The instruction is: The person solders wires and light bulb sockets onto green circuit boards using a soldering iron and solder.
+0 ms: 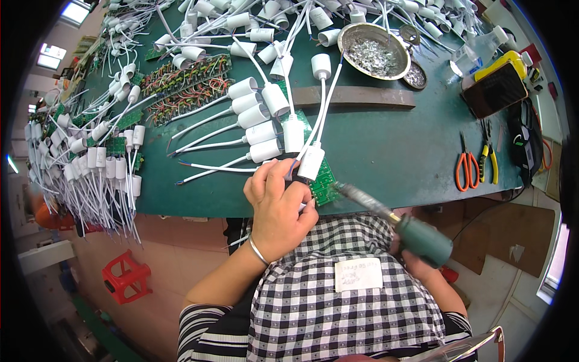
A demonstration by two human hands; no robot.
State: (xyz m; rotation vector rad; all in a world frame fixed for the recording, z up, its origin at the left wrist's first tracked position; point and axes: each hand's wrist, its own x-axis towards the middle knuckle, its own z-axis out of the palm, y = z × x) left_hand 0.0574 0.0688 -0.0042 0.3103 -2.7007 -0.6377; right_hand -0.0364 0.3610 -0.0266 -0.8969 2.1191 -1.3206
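Nearest: blk/white checked apron [338, 314] w/ a pale patch [359, 274], striped sleeves [202, 329] either side; pt. of a pair of glasses [461, 349] shows bottom R.

L hand [280, 205], bangle [258, 250] on wrist: fingers curled in, clamped at lower end of a white cap [311, 163], thumb by corner of green board [324, 187]; exact grip partly hidden by the fingers. R hand [419, 265] wrapped round green handle of soldering iron [425, 241], mostly hidden behind it. Iron's tip is at board's R edge; can't tell if touching.

Cap & board are approx. mid, at near edge of green table [386, 157]. Just beyond, to L: row of white caps [253, 114], cords fanned out L. Table's R side: orange-handled scissors [465, 155] next to yellow/blk pliers [484, 158]. Floor, L: red stool [120, 274].

Farther: dark flat bar [368, 98] behind the caps, then metal bowl [356, 68] of silvery bits. Far R: dark block [496, 90] against a yellow container [512, 58], clear bottle [467, 60] nearby. Far L: heap of wired boards [190, 84], plus a big pile of white caps & cords [99, 160].
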